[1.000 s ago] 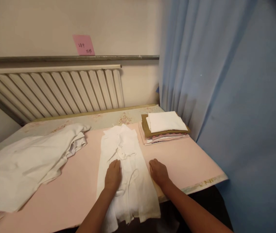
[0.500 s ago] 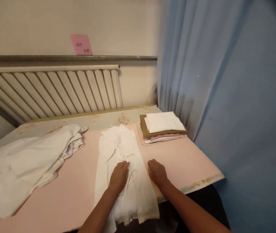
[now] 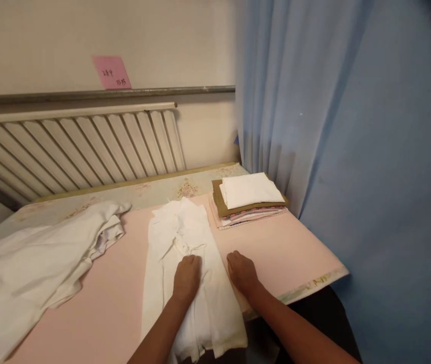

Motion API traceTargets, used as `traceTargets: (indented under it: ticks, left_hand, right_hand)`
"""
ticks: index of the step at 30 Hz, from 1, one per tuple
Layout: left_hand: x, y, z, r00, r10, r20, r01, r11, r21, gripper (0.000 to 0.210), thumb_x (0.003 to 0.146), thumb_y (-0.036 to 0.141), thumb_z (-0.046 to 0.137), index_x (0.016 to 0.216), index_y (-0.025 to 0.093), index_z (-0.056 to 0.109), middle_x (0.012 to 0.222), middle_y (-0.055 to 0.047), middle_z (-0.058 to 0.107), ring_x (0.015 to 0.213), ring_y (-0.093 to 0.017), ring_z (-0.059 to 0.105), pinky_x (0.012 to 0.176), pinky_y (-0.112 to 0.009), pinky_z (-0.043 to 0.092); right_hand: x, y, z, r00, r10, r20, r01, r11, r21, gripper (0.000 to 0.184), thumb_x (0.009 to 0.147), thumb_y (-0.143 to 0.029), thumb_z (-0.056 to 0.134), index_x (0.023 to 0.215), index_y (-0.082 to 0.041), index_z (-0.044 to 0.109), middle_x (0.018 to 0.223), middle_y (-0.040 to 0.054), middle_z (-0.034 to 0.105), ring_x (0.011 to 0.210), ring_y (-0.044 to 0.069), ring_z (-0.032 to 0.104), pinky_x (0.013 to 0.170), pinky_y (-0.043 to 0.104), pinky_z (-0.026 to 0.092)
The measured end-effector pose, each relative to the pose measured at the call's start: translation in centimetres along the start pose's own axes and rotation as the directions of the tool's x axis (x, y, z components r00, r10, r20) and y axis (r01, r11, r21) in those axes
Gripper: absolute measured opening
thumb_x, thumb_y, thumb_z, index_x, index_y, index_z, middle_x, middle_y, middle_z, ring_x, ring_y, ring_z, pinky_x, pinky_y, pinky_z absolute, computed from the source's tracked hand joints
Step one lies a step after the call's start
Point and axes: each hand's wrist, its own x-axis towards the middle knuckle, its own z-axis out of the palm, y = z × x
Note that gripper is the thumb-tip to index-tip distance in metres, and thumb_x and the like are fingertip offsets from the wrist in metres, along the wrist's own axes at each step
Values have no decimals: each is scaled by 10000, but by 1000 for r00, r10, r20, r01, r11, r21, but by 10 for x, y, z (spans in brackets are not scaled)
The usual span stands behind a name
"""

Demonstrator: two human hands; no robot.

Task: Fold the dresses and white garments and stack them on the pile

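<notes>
A white cloth garment with thin ties point(image 3: 185, 222) lies lengthwise in a long, narrow shape, its lower end hanging over the table's near edge. My left hand point(image 3: 187, 277) is closed on the middle of it, beside the ties; the fingertips are hidden under the hand. At the garment's right edge, my right hand point(image 3: 243, 272) is closed with curled fingers against the cloth. How much fabric either hand pinches is hard to see.
A large crumpled white cloth point(image 3: 41, 258) covers the left of the pink-topped table point(image 3: 97, 298). Folded fabrics, topped by a white piece point(image 3: 252, 189), are stacked at the back right. Behind are a radiator point(image 3: 117, 146) and a blue curtain point(image 3: 352, 167).
The view has turned slightly to the right, so the scene sits a little further left. My left hand now covers more of the lower tie loop; both hands stay closed at the garment.
</notes>
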Motion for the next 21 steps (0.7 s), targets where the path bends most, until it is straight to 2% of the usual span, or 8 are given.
traceTargets:
  ticks: [4, 11, 15, 21]
  left_hand:
    - [20, -3, -5, 997, -46, -58, 48, 998, 47, 264, 935, 148, 362, 1049, 196, 596, 1068, -99, 600, 1032, -245, 495, 873, -367, 366]
    - [59, -11, 1, 999, 20, -30, -17, 993, 120, 241, 879, 98, 414, 964, 170, 627, 997, -107, 620, 975, -263, 499, 816, -381, 362]
    - [67, -16, 6, 999, 39, -32, -34, 989, 146, 258, 876, 94, 413, 978, 169, 638, 978, -113, 624, 969, -267, 509, 822, -394, 357]
    - [67, -21, 7, 998, 9, -62, 1, 987, 159, 280, 867, 74, 400, 975, 160, 644, 970, -124, 633, 960, -273, 523, 826, -412, 367]
  right_hand:
    - [1, 0, -3, 1000, 1, 7, -1, 1000, 3, 159, 890, -104, 467, 788, -208, 532, 798, 21, 598, 698, 146, 526, 612, 264, 288]
    - [2, 0, -1, 1000, 10, 5, -10, 1000, -1, 160, 879, -92, 474, 788, -212, 528, 797, 19, 600, 690, 149, 526, 616, 268, 298]
    - [2, 0, 0, 1000, 6, 8, -6, 1000, -2, 168, 856, -69, 481, 779, -212, 526, 791, 16, 597, 687, 150, 528, 618, 271, 305]
    - [3, 1, 2, 1000, -3, 10, 3, 1000, -3, 153, 858, -77, 489, 793, -210, 529, 802, 20, 599, 695, 152, 531, 611, 273, 302]
